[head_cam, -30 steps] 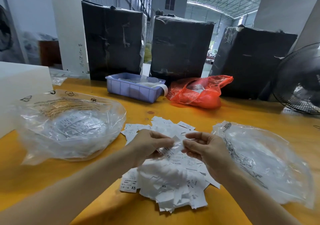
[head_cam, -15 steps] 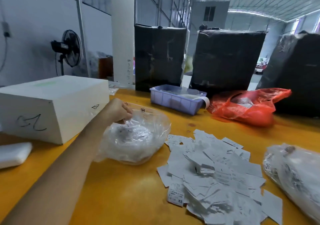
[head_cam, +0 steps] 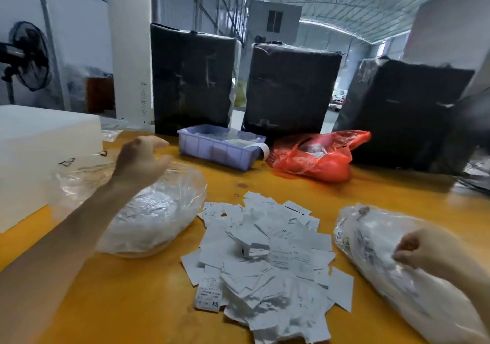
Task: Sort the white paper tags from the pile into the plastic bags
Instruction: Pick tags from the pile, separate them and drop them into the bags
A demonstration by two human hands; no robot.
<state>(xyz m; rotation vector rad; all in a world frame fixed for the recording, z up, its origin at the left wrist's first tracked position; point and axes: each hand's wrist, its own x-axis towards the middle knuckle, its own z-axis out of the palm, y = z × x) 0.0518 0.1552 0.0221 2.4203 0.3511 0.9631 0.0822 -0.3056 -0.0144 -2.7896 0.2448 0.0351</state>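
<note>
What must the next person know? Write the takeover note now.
Left hand: open, fingers spread above the left clear plastic bag, no grip on anything.
Right hand: fingers curled over the right clear plastic bag; whether it pinches a tag cannot be told.
Pile of white paper tags: between the bags on the yellow table.
Done: both bags hold tags.
Left: most of the pile.

Left hand (head_cam: 140, 162) spread; right hand (head_cam: 421, 251) fisted.

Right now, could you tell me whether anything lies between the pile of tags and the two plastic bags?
Nothing visible does. The pile of white paper tags sits between the left clear plastic bag and the right clear plastic bag, with only bare yellow table between.
</note>
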